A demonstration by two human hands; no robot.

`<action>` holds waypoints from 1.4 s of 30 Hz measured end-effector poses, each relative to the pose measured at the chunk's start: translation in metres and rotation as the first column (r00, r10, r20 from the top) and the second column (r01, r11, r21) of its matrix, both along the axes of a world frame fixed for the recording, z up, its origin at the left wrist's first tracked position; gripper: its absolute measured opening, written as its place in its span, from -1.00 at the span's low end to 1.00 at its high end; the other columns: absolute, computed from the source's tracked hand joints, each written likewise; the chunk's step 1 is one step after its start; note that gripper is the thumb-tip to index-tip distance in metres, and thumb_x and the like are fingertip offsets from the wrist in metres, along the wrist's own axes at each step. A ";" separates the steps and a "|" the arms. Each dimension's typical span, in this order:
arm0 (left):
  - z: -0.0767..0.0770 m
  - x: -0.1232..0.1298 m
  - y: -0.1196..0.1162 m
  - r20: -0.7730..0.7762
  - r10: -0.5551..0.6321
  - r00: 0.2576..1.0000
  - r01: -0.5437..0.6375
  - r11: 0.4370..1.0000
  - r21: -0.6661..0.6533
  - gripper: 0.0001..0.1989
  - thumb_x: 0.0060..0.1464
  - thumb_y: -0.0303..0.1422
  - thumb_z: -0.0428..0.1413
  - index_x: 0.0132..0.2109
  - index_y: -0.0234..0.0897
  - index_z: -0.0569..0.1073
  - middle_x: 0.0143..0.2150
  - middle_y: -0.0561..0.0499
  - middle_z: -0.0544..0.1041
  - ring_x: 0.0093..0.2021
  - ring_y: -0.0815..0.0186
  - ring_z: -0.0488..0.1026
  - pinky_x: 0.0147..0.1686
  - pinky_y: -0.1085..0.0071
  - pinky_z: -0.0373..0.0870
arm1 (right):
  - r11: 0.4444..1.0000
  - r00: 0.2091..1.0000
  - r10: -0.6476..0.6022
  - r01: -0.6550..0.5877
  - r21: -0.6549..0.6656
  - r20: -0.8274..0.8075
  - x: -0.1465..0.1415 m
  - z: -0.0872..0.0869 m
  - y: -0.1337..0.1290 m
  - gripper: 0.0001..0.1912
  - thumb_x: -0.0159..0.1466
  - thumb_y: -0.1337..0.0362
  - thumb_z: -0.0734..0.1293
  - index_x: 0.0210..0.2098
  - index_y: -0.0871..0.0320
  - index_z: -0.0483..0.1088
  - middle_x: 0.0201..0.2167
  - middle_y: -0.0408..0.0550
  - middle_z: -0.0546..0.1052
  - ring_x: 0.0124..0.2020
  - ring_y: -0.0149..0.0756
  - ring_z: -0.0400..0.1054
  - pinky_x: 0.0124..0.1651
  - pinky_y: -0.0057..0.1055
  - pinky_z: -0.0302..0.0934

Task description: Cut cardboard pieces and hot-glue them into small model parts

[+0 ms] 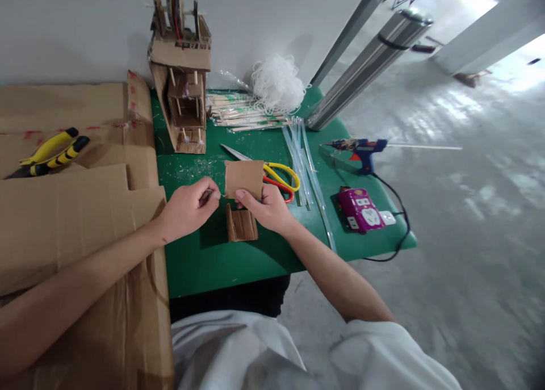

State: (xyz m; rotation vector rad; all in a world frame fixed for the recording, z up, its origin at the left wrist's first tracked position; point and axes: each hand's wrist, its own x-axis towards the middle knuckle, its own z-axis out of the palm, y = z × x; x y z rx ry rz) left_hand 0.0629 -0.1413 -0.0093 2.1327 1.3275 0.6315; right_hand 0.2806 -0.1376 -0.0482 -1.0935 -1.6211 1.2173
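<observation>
Thumb against fingers, the right hand point(272, 209) pinches a nearly square cardboard panel point(244, 176) jutting forward-left of its fingertips; the left hand point(190, 205) curls just beside the panel's near-left corner, any hold unclear

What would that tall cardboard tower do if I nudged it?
The cardboard tower would probably feel light, being mostly cardboard. It may tip rather than slide, standing tall and narrow with discs on top. Its thin sticks look fragile and might snap.
</observation>
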 end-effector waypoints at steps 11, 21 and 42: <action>0.004 0.002 0.000 -0.050 -0.010 0.999 0.007 0.998 -0.062 -0.67 0.25 -0.04 0.05 -0.15 -0.22 0.46 -0.61 0.21 0.23 -0.60 0.41 0.23 -0.52 0.43 0.08 | 0.999 0.999 0.033 -0.034 0.030 0.028 0.000 0.008 0.000 -0.62 0.32 -0.04 0.33 -0.34 0.18 0.47 -0.44 -0.07 0.50 -0.42 -0.36 0.38 -0.37 -0.42 0.33; 0.000 0.003 0.000 -0.132 -0.001 0.991 0.009 0.998 0.060 -0.68 0.31 -0.15 -0.02 -0.18 -0.21 0.55 -0.56 0.12 0.37 -0.55 0.38 0.29 -0.48 0.41 0.07 | 0.990 0.994 -0.012 -0.004 0.144 0.112 -0.001 0.010 0.000 -0.67 0.30 0.05 0.35 -0.43 0.18 0.47 -0.49 -0.09 0.49 -0.46 -0.38 0.35 -0.43 -0.46 0.24; 0.003 -0.003 -0.001 0.070 0.091 0.993 -0.093 0.995 0.025 -0.72 0.38 -0.15 -0.12 -0.19 -0.20 0.34 -0.43 0.10 0.42 -0.44 0.36 0.36 -0.39 0.40 0.25 | 0.995 0.997 0.007 -0.015 0.097 0.081 0.003 0.010 0.000 -0.66 0.29 0.04 0.35 -0.46 0.16 0.44 -0.52 -0.08 0.48 -0.48 -0.34 0.37 -0.46 -0.43 0.29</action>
